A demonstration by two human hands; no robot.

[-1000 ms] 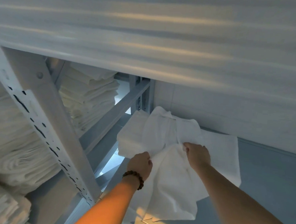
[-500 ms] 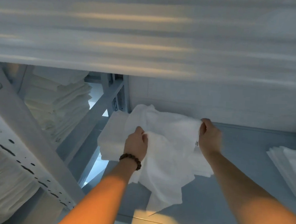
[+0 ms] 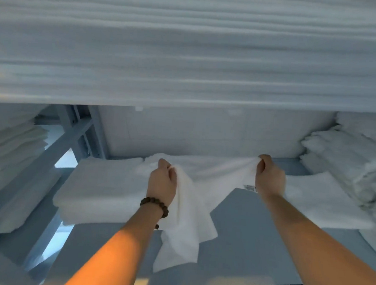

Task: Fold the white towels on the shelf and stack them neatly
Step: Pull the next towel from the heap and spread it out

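Spread wider apart since earlier, left hand (image 3: pixel 161 182) and right hand (image 3: pixel 269 177) fingers grip the white towel (image 3: pixel 204 183) mid-frame above the shelf (image 3: pixel 242 244).

Plain white cloth towel (image 3: pixel 186 219), no print; small printed label (image 3: pixel 249 187) at its edge. Folded white towel stack (image 3: pixel 100 187), left of centre. Pale blue-grey metal shelf (image 3: pixel 242 244). Dark brown beaded bracelet (image 3: pixel 154 205).

a loose white cloth towel (image 3: pixel 191 208) hangs between the left hand (image 3: pixel 161 181) and right hand (image 3: pixel 268 176), above the grey metal shelf (image 3: pixel 242 244). a folded white towel stack (image 3: pixel 100 187) lies left, another folded white towel pile (image 3: pixel 324 199) right.
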